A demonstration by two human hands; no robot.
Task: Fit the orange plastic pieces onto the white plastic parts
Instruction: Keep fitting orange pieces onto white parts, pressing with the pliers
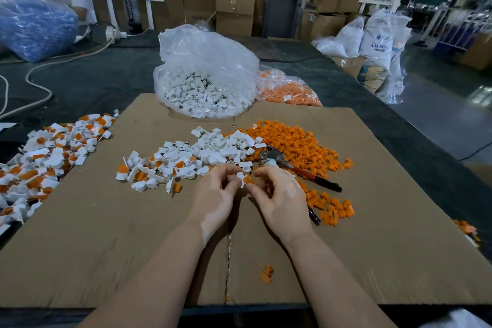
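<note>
1. The left hand and the right hand met above the flat brown cardboard sheet, fingers curled together around one small white plastic part with an orange plastic piece seated in it.
2. That part sat between both sets of fingertips, its orange face turned up toward the camera; its long axis could not be told.
3. Loose white plastic parts lay just beyond the hands, the heap of loose orange plastic pieces to the right.

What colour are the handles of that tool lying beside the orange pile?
The tool's handles are red with black tips, seen in the head view.
</note>
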